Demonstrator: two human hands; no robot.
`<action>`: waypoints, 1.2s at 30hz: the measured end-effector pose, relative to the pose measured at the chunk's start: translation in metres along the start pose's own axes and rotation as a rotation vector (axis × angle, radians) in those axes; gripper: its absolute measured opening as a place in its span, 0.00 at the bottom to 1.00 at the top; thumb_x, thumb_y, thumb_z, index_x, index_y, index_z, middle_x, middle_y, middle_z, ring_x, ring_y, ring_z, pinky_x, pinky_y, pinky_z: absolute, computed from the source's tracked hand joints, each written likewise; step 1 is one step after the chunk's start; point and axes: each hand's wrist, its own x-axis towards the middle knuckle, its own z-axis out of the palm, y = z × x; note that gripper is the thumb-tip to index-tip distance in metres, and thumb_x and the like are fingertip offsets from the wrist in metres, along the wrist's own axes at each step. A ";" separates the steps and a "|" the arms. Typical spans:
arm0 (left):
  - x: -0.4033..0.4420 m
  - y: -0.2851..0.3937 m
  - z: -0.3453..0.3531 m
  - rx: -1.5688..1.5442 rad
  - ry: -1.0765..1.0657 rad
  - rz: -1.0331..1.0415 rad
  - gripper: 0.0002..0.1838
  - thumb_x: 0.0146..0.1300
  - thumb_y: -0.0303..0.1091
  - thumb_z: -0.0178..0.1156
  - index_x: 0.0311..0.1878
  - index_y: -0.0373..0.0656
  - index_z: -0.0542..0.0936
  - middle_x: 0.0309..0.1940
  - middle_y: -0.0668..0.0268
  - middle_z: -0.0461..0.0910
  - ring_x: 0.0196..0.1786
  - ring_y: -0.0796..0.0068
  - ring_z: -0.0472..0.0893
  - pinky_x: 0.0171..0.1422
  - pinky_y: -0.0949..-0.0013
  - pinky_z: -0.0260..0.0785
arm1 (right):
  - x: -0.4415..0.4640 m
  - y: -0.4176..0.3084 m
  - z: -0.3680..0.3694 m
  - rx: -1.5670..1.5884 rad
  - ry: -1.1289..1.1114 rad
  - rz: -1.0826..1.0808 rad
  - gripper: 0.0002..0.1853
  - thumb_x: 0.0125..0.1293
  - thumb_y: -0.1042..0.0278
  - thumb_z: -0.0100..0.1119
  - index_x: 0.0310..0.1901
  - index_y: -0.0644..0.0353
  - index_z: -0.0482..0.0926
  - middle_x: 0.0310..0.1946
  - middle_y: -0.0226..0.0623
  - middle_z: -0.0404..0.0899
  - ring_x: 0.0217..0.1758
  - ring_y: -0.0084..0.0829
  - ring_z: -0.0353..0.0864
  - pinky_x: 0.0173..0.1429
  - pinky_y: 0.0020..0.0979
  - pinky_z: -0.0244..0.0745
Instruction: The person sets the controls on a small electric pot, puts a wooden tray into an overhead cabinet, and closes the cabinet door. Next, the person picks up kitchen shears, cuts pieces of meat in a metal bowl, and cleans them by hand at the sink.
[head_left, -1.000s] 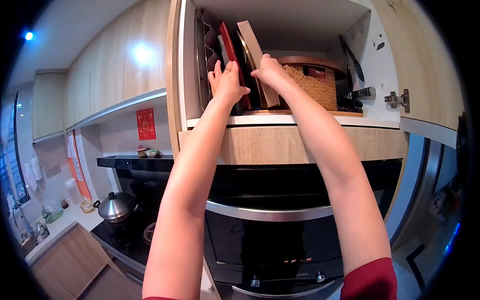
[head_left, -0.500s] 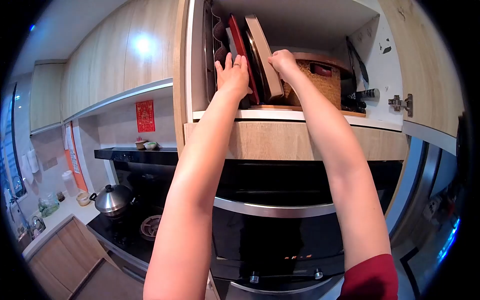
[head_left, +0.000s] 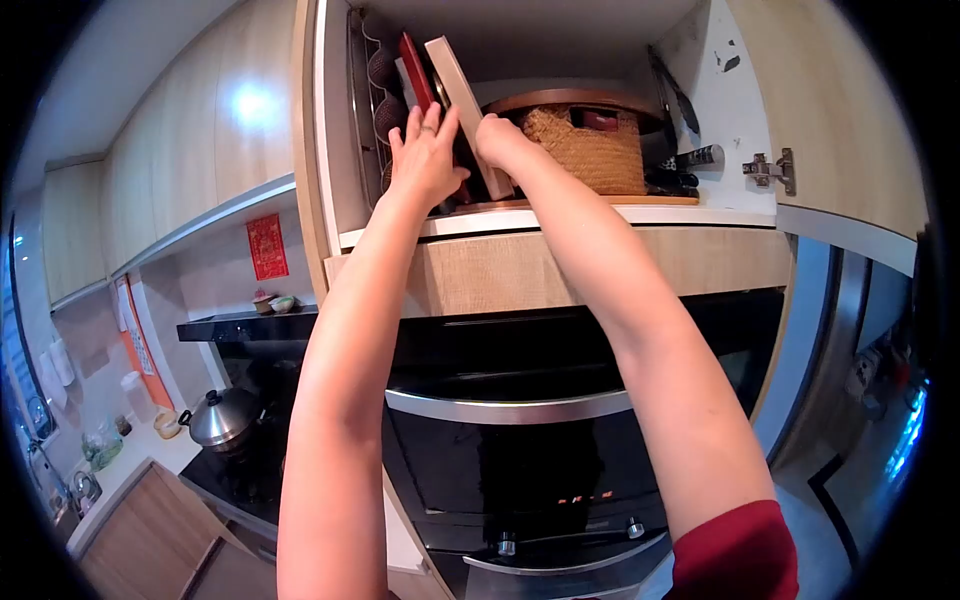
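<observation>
Inside the open upper cupboard, a beige flat, box-like thing [head_left: 466,108] stands on edge, its top leaning left. My right hand [head_left: 505,142] is closed against its right side, with the fingertips hidden. My left hand [head_left: 430,165] has its fingers spread, in front of a thin red flat thing [head_left: 415,72] that leans the same way just to the left. Whether the left fingertips touch the red or the beige thing, I cannot tell. Right of my right hand sits a woven basket [head_left: 590,155] beneath a round brown lid-like disc [head_left: 560,98].
A wire rack [head_left: 368,110] with dark round things lines the cupboard's left wall. Dark-handled utensils [head_left: 690,160] lie at the right, near the hinged door [head_left: 840,110]. Below is a black oven [head_left: 530,480]; a lidded pot [head_left: 222,420] stands on the stove at left.
The view has shifted, so the cupboard appears farther left. Relative to the basket, my right hand and the beige thing have moved slightly left. My left hand stays spread beside them.
</observation>
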 end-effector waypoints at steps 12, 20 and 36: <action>0.006 -0.006 -0.003 -0.056 0.086 0.213 0.26 0.50 0.34 0.66 0.56 0.54 0.77 0.61 0.66 0.72 0.71 0.58 0.60 0.69 0.50 0.50 | -0.065 0.029 -0.066 -0.264 0.082 -0.452 0.16 0.61 0.66 0.57 0.47 0.68 0.78 0.43 0.53 0.80 0.48 0.47 0.80 0.53 0.41 0.74; 0.007 0.018 -0.022 -0.373 0.229 0.140 0.13 0.53 0.27 0.59 0.42 0.47 0.84 0.36 0.62 0.84 0.44 0.64 0.82 0.51 0.64 0.72 | -0.151 0.086 -0.095 -0.028 0.038 -0.657 0.12 0.63 0.61 0.53 0.33 0.59 0.83 0.32 0.49 0.81 0.35 0.46 0.82 0.45 0.42 0.76; -0.077 0.108 -0.046 -0.365 0.163 0.051 0.11 0.63 0.38 0.55 0.39 0.44 0.84 0.32 0.56 0.83 0.37 0.58 0.81 0.43 0.60 0.72 | -0.164 0.113 -0.060 0.050 0.477 -0.859 0.05 0.58 0.71 0.57 0.30 0.63 0.78 0.28 0.40 0.77 0.36 0.41 0.76 0.44 0.38 0.70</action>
